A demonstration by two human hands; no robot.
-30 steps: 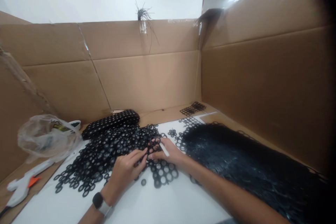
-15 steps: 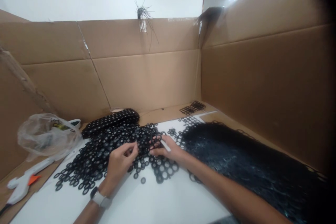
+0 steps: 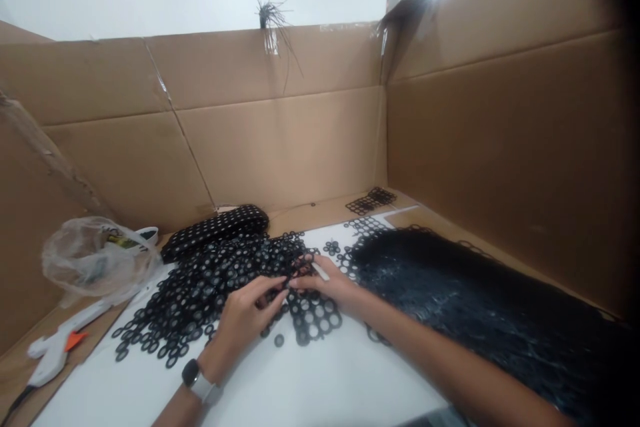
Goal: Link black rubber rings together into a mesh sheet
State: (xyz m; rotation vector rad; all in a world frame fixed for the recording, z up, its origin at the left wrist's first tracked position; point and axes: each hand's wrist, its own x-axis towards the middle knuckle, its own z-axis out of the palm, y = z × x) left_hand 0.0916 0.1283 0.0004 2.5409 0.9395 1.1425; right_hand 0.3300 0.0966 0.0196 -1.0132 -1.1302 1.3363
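My right hand [image 3: 333, 283] is closed on a small piece of joined black rings [image 3: 303, 267]. A slim white stick [image 3: 321, 271] also lies in its grip. My left hand [image 3: 253, 307], with a watch at the wrist, pinches thumb and forefinger together at the right fingertips. Something small and dark shows there, too blurred to name. Beneath the hands, a flat sheet of joined black rings [image 3: 316, 318] rests on the white board [image 3: 250, 387]. A large heap of loose black rings [image 3: 200, 287] spreads behind and left of my left hand.
A wide dark mesh [image 3: 460, 300] covers the right side. Far left are a white glue gun [image 3: 55, 350] with an orange trigger and a clear plastic bag [image 3: 95, 260]. A black dotted roll [image 3: 220, 230] sits behind the heap. Cardboard walls [image 3: 285, 147] enclose the surface.
My left hand has moved right, and its pinched fingertips now meet those of my right hand. The right hand keeps its hold on the joined rings and the white stick. The view has shifted slightly.
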